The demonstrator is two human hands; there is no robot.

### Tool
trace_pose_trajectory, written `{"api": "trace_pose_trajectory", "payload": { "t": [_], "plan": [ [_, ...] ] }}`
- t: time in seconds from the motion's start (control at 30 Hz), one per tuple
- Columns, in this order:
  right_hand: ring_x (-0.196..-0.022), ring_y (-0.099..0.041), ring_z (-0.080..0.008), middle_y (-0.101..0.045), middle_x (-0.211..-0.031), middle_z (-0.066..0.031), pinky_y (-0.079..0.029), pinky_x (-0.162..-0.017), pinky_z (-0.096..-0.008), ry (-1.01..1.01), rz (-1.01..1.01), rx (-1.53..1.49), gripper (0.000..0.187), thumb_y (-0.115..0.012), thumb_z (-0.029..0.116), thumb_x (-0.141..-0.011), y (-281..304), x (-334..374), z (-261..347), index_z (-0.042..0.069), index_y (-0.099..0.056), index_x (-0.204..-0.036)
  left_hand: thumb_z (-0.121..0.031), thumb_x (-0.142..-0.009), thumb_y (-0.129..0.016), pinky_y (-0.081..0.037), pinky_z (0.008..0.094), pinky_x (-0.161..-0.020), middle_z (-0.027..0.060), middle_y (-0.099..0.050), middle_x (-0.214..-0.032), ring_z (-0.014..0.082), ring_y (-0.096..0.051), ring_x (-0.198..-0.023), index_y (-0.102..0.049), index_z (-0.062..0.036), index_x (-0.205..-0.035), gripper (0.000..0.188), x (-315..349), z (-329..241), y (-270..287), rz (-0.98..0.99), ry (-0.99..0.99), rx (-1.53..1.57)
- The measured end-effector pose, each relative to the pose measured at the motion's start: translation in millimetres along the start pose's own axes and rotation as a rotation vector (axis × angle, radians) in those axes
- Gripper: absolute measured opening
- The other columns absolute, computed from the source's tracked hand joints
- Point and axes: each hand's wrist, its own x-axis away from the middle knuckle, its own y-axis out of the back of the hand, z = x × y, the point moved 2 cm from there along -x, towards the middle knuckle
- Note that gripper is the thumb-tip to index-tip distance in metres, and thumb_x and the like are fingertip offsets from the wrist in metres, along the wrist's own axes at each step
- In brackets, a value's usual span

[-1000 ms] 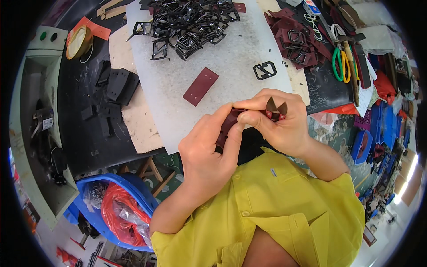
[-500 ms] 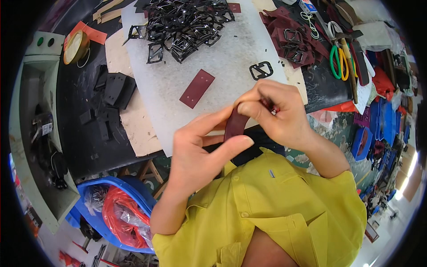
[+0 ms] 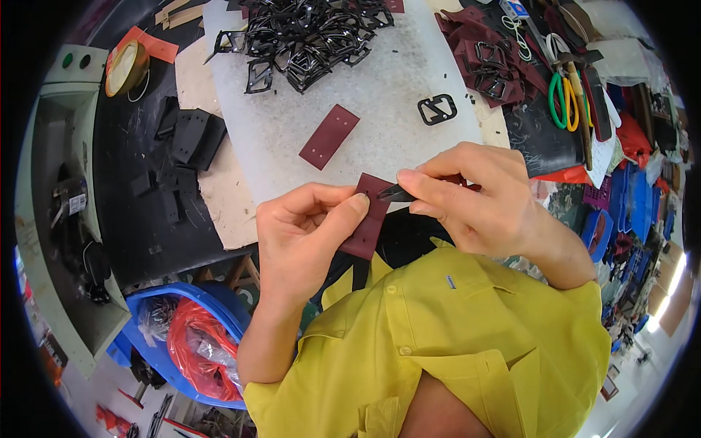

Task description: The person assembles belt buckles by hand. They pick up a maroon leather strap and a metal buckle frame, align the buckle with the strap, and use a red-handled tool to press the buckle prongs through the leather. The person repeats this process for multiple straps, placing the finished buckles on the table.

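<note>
My left hand (image 3: pixel 307 226) pinches a maroon leather piece (image 3: pixel 367 232) between thumb and fingers, at the near edge of the work surface. Small holes show in its upper part. A black strip (image 3: pixel 361 273) hangs below it. My right hand (image 3: pixel 485 201) grips a dark pointed tool (image 3: pixel 398 193), its tip meeting the upper right of the leather; the tool's exact kind is hidden by my fingers. Farther off lies a second maroon leather piece (image 3: pixel 329 137) with punched holes. A black metal buckle frame (image 3: pixel 437 109) lies alone to the right of it.
Black buckle frames (image 3: pixel 303 44) are heaped on the white sheet (image 3: pixel 252 139) at the back. More maroon pieces (image 3: pixel 496 66) pile up at the far right, near green and yellow handled scissors (image 3: pixel 564 102). Black pieces (image 3: pixel 193 142) sit left. A blue tub (image 3: pixel 219 303) stands lower left.
The maroon piece was bent between both hands; now it is flatter in my left hand. My right hand has let go of it and brought the dark tool's tip to it.
</note>
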Motion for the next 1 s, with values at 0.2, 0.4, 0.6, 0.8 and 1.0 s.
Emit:
{"api": "trace_pose_trajectory", "payload": {
  "t": [0.2,0.4,0.6,0.8,1.0],
  "plan": [
    [-0.052,-0.054,-0.0175,-0.057,-0.072,-0.0029,-0.043,-0.044,-0.0285,-0.009,0.153,0.031,0.026,-0.072,0.007,-0.062,7,-5,2,0.006,-0.065,-0.087,0.003,-0.079,-0.064,-0.047,0.0204,-0.055,0.0064,-0.065,-0.076,0.0064,-0.057,-0.062,-0.064,0.0068,-0.086,0.008,7,-8,-5,0.011,-0.019,-0.063],
    [-0.053,-0.053,-0.0184,-0.057,-0.072,-0.0065,-0.041,-0.048,-0.0280,-0.564,0.543,-0.430,0.020,-0.071,0.008,-0.072,6,-8,-21,0.005,-0.067,-0.091,0.003,-0.073,-0.067,-0.048,0.0213,-0.052,0.0084,-0.063,-0.068,0.0120,-0.060,-0.055,-0.064,0.0032,-0.083,0.010,13,-7,-11,-0.062,-0.705,-0.741],
    [-0.057,-0.056,-0.0178,-0.057,-0.074,-0.0078,-0.043,-0.049,-0.0264,-0.209,0.125,-0.122,0.028,-0.074,0.012,-0.070,8,-7,3,0.003,-0.067,-0.096,0.003,-0.083,-0.062,-0.047,0.0200,-0.068,0.0080,-0.064,-0.085,0.0081,-0.059,-0.076,-0.061,0.0076,-0.094,0.012,-7,0,11,-0.029,-0.222,0.036],
    [-0.054,-0.056,-0.0186,-0.054,-0.071,-0.0042,-0.043,-0.043,-0.0294,-0.101,0.077,-0.202,0.024,-0.074,0.005,-0.064,-8,-3,11,0.004,-0.065,-0.087,0.004,-0.081,-0.063,-0.047,0.0204,-0.065,0.0063,-0.063,-0.081,0.0081,-0.058,-0.071,-0.062,0.0056,-0.091,0.010,-5,-6,0,0.014,-0.190,0.041],
    [-0.049,-0.052,-0.0184,-0.054,-0.066,-0.0059,-0.039,-0.043,-0.0275,-0.213,0.335,-0.139,0.020,-0.073,0.004,-0.066,-3,-6,7,0.004,-0.066,-0.085,0.003,-0.076,-0.065,-0.050,0.0240,-0.053,0.0076,-0.064,-0.068,0.0095,-0.060,-0.057,-0.064,0.0032,-0.081,0.005,5,-6,-21,-0.106,-0.633,-0.650]
  ]
}}
